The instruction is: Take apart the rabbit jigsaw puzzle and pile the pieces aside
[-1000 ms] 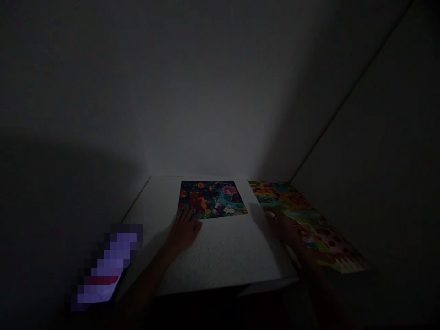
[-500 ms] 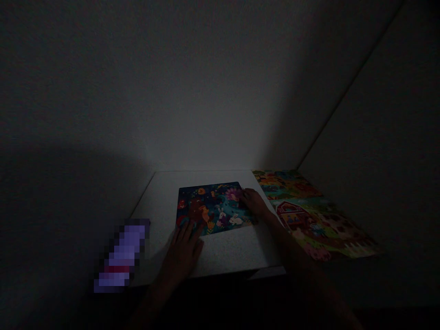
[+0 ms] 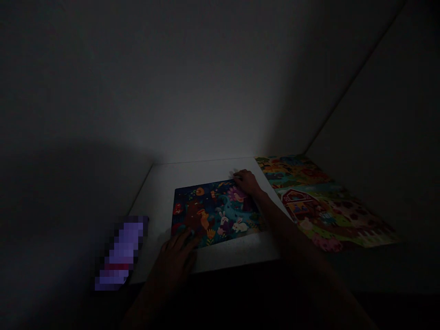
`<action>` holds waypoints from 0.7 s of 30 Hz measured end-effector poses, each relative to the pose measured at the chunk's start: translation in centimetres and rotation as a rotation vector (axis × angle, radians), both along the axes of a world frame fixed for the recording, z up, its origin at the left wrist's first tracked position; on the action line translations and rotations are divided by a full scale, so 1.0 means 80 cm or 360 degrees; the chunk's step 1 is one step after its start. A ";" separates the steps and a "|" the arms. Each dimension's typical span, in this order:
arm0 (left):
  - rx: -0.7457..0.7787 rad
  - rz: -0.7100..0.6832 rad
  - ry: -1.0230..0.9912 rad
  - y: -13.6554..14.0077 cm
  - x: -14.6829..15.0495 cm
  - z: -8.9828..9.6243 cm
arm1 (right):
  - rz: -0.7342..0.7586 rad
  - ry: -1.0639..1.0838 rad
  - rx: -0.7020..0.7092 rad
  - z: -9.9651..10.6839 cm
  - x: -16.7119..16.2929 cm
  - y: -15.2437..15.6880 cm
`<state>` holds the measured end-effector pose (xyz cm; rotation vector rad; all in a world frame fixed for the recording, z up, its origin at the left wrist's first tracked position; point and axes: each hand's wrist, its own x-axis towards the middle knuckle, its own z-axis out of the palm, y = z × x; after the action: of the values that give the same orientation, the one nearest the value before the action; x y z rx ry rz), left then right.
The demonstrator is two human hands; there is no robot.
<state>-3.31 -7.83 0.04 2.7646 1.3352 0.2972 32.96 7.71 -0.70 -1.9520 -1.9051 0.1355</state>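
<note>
Dark-blue puzzle (image 3: 216, 211) has slid toward the near edge of the white table (image 3: 161, 183), judged a pull inward. Left hand (image 3: 177, 256) lies flat on its 7 o'clock corner; right hand (image 3: 246, 181), moved up, grips its 1 o'clock corner. Farm puzzle (image 3: 319, 201) lies at 3 o'clock.

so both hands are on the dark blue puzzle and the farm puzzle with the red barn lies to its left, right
Not quite. The head view shows the farm puzzle lying to the right of the dark blue puzzle, not the left. The rest holds: the left hand rests at its near left corner and the right hand at its far right corner, on the white table.
</note>
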 end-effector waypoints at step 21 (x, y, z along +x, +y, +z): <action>-0.0050 0.0220 -0.0137 0.231 0.125 0.018 | 0.0111 -0.0047 -0.0023 -0.002 0.013 0.000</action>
<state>6.70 10.65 1.44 2.6072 1.4979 0.3939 33.96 7.75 -0.88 -1.9080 -1.9973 0.1418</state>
